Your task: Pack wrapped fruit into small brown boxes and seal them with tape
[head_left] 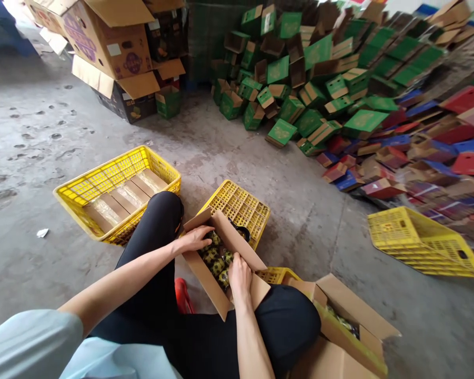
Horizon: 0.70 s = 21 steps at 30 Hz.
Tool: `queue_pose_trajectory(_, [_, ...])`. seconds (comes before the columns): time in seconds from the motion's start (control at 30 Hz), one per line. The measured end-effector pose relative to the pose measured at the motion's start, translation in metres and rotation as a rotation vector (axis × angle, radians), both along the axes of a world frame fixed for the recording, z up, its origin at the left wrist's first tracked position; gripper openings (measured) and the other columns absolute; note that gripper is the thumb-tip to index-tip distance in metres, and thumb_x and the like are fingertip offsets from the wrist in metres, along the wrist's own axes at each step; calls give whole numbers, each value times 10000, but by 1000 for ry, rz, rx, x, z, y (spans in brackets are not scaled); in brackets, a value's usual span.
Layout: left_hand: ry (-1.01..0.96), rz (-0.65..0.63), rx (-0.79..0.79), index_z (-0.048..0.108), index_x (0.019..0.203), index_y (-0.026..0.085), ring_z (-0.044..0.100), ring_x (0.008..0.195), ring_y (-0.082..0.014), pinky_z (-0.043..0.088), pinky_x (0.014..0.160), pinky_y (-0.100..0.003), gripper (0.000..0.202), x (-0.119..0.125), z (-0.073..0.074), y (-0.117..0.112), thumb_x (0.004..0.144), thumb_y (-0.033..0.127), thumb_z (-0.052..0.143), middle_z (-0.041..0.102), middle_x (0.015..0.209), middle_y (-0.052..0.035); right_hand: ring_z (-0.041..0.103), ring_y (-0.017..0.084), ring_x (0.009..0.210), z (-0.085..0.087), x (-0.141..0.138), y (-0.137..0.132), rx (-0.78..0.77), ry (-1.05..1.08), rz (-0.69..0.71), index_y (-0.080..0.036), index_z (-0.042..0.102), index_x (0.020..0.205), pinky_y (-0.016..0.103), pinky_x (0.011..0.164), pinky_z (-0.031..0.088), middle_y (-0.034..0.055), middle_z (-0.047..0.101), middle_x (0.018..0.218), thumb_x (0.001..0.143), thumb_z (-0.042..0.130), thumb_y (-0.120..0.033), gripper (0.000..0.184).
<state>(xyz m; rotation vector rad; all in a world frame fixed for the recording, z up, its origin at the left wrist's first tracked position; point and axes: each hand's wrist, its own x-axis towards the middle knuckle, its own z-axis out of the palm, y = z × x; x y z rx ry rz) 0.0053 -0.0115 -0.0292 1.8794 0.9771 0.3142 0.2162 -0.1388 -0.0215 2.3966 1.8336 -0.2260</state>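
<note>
An open cardboard box (203, 276) rests tilted between my legs, its flaps folded out. Inside lie several rounded packets (211, 256) with a yellow-and-black pattern; their exact kind is unclear. My left hand (196, 239) lies over the far left end of the box, fingers stretched inward above the packets. At the right side, my right hand (240, 271) reaches in with curled fingers around one packet, its fingertips partly hidden. Behind the box is an upturned yellow crate (237, 200) with a black curved object (242, 231) on it.
On the left, a yellow crate (69, 185) holds several closed, taped cartons (128, 195). To my right stands another open carton (359, 295) with similar packets. A yellow crate (398, 231) lies farther right. Piles of green boxes (282, 131) and large cartons (102, 47) stand behind.
</note>
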Motion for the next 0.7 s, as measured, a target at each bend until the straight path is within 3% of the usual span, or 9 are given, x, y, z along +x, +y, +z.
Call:
queue_pose_trajectory(0.17, [108,-140,90,578,1446,137,589,1349,-315,463,1153,-419,525,1,6,-4,936,262,589,588,1475,-176,744,202,975,3,4,-9,145,48,14,-155,671,1139,242,798,507,124,757,1102,1021,480,-115,228])
queue_pose_trajectory(0.27, [159,-246,158,568,1464,150,588,1349,-315,465,1151,-414,535,6,12,-5,935,228,586,567,1496,-176,745,207,910,2,1,-9,78,-30,-21,-149,690,1143,255,752,506,119,768,1051,984,481,-52,280])
queue_pose_trajectory(0.37, [170,-448,237,579,1459,155,516,1428,-303,385,1218,-386,559,23,17,-9,900,135,568,545,1530,-165,728,238,982,5,-2,-11,56,-60,-15,-164,725,1102,281,803,523,119,772,1034,950,506,-25,301])
queue_pose_trajectory(0.47, [179,-564,228,628,1411,242,472,1470,-291,369,1223,-345,636,53,15,-20,801,64,614,530,1565,-87,681,290,1123,10,-4,-19,63,-80,4,-185,757,1026,336,907,535,144,746,1113,949,523,-56,278])
queue_pose_trajectory(0.53, [247,-571,166,641,1389,258,555,1391,-318,454,1149,-369,654,75,10,-29,763,67,645,551,1543,-92,689,298,1115,11,-6,-24,37,-63,-4,-167,767,1034,345,913,543,177,713,1168,950,497,-46,308])
queue_pose_trajectory(0.63, [317,-505,130,659,1345,141,690,1167,-358,564,961,-413,534,101,-2,-43,815,100,606,666,1344,-214,750,243,904,5,-8,-26,-23,-8,-31,-131,772,1034,311,795,559,202,679,1195,935,462,-11,347])
queue_pose_trajectory(0.7, [332,-458,123,679,1294,117,701,1128,-349,577,918,-398,443,110,-10,-48,864,122,570,708,1233,-224,755,212,783,-1,-8,-23,-39,20,-44,-122,777,988,293,712,547,200,679,1176,922,466,-6,338])
